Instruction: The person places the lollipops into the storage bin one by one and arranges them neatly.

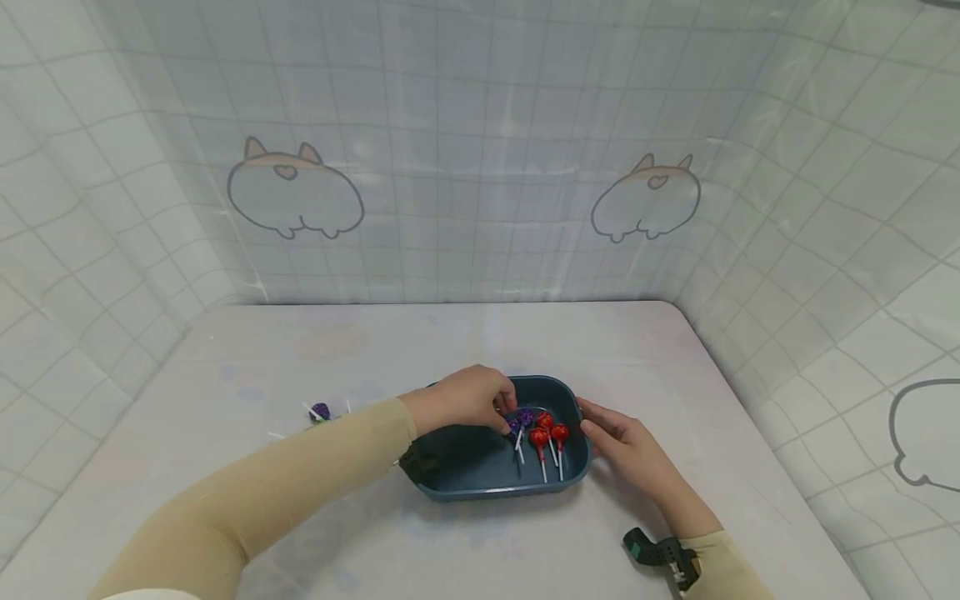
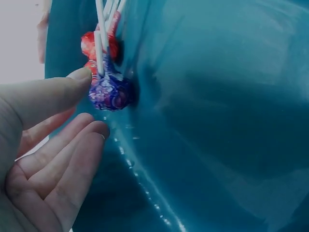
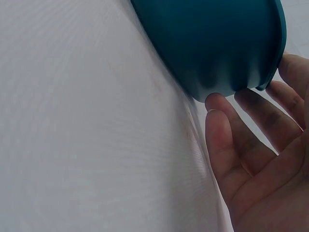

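A dark teal rectangular tub (image 1: pixel 498 493) stands on the table. My left hand (image 1: pixel 468 398) reaches over its far rim, fingertips down near the purple-wrapped lollipops (image 1: pixel 522 421). In the left wrist view, the thumb and fingers stand apart beside a purple lollipop (image 2: pixel 111 92), with nothing pinched between them. Red-wrapped lollipops (image 1: pixel 540 437) lie close by at the tub's right end, white sticks pointing toward me. My right hand (image 1: pixel 630 454) touches the tub's right end from outside; the right wrist view shows loosely bent fingers against the wall (image 3: pixel 217 48).
Left of the tub, another purple lollipop (image 1: pixel 321 411) lies on the pale table (image 1: pixel 600 350), with white sticks partly hidden by my left sleeve (image 1: pixel 322 467). Curtain-like sheets (image 1: pixel 480 167) with a grid print hang behind and on both sides.
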The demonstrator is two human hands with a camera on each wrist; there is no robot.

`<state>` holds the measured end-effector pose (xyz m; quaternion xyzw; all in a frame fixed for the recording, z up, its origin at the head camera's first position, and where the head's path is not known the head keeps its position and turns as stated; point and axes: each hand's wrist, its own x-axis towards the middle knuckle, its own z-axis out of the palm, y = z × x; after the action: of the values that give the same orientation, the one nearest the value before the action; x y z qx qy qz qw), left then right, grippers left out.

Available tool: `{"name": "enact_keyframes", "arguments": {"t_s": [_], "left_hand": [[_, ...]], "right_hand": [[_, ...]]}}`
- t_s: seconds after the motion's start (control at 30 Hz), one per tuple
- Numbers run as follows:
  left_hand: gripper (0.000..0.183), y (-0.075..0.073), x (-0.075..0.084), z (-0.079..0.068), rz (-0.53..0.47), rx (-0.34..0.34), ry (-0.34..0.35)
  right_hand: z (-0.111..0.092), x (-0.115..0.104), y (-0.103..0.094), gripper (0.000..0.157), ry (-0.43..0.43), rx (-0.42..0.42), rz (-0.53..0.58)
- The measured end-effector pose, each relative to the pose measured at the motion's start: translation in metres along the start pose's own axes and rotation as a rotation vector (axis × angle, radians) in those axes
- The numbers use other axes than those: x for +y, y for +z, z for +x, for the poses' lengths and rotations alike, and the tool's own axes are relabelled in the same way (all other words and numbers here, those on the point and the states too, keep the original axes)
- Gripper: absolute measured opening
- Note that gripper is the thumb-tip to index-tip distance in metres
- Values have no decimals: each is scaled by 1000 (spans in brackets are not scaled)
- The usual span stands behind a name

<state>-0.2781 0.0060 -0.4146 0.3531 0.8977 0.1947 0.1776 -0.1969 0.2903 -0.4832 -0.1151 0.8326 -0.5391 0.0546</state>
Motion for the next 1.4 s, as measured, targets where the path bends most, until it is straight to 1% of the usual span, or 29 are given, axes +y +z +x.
{"name": "enact_keyframes", "arguments": {"t_s": [0.17, 0.33, 0.4, 0.57, 0.67, 0.83, 0.97, 1.07, 1.23, 1.4], "left_hand": [[27, -6, 0, -4, -52, 7, 45], [33, -13, -4, -10, -115, -11, 105], [35, -16, -6, -13, -139, -17, 125], [34, -21, -12, -21, -170, -3, 144], [32, -24, -13, -26, -188, 9, 144], [32, -31, -17, -36, -217, 41, 135], [32, -35, -21, -44, -218, 76, 125], [33, -39, -24, -51, -245, 93, 118], [35, -46, -29, -63, -265, 119, 94], [36, -52, -38, -77, -258, 170, 55]], "right_hand": [[0, 0, 0, 49, 9, 5, -6], [-6, -25, 1, 46, 12, -6, -28], [-7, -28, 1, 45, 11, -8, -34], [-1, -6, 1, 46, 12, 3, -37], [-1, -3, 0, 47, 8, 5, -27], [-1, -3, 1, 48, -5, 1, -10], [-2, -4, 1, 48, 7, 2, -10], [-2, -4, 0, 47, 15, 1, -17], [-2, -2, -1, 48, 7, -4, -19], [-1, 0, -1, 48, 5, -6, -4]]}}
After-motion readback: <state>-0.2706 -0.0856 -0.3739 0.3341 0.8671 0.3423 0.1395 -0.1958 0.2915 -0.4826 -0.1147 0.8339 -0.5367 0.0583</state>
